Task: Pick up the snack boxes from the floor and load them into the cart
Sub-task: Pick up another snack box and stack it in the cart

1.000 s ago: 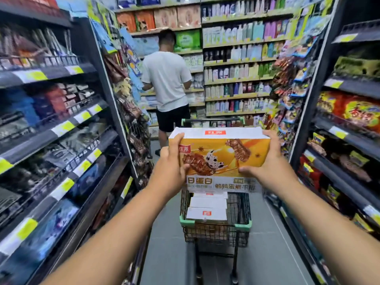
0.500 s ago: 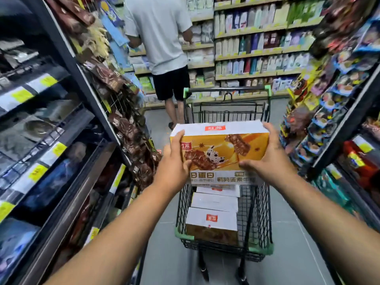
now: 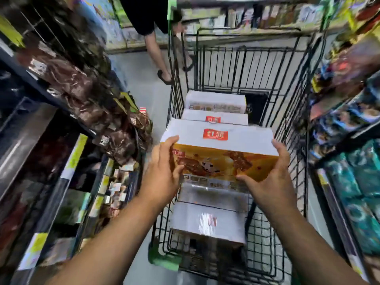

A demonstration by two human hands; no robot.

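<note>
We've got the snack box [image 3: 222, 159] clamped btwn both grips: left grip [image 3: 162, 173] on its left end, right grip [image 3: 271, 182] on its right end, fingers curled round it. It hangs over the cart [image 3: 164, 261], long axis across the cart, same way as the stacked boxes [image 3: 209, 223] directly below. Prob. straight down, no turn needed; both grips equally near.

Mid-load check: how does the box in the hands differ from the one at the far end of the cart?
The held box is above the cart, gripped at its ends by the left hand and right hand; the far box lies inside it, untouched. The held box shows an orange picture face and a red logo; the far box shows only a white top and a pale printed strip. Both are white-topped cartons.
</note>
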